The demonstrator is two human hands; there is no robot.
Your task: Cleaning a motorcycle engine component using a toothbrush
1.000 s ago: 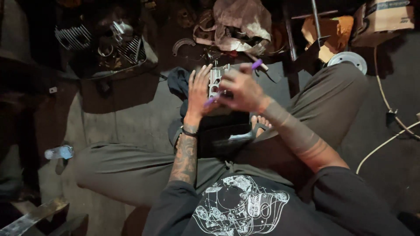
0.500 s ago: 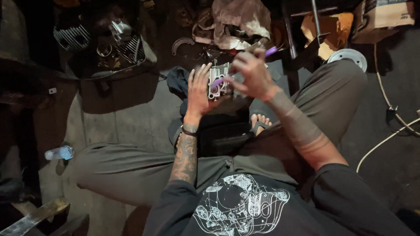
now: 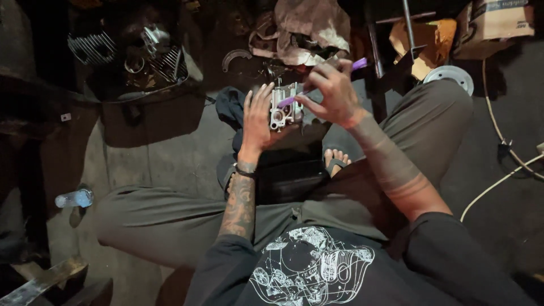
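Observation:
I sit cross-legged on a concrete floor. My left hand (image 3: 258, 122) grips a small silver metal engine part (image 3: 285, 107), like a carburettor body, held up in front of me. My right hand (image 3: 331, 90) holds a purple-handled tool (image 3: 358, 64), shaped like a brush or a small screwdriver. The tool's tip rests against the top of the metal part. A black tray or box (image 3: 289, 178) lies on the floor between my legs, below both hands.
A dark bin of ribbed metal engine parts (image 3: 122, 54) stands at the far left. A dirty rag (image 3: 309, 28) lies ahead, cardboard boxes (image 3: 493, 22) and a round white lid (image 3: 451, 76) at the right. White cables (image 3: 498, 181) run at the right, a plastic bottle (image 3: 73, 198) at the left.
My right hand has moved up and right with the purple tool, from below the metal part to its top. The left hand has kept its hold and shifted slightly.

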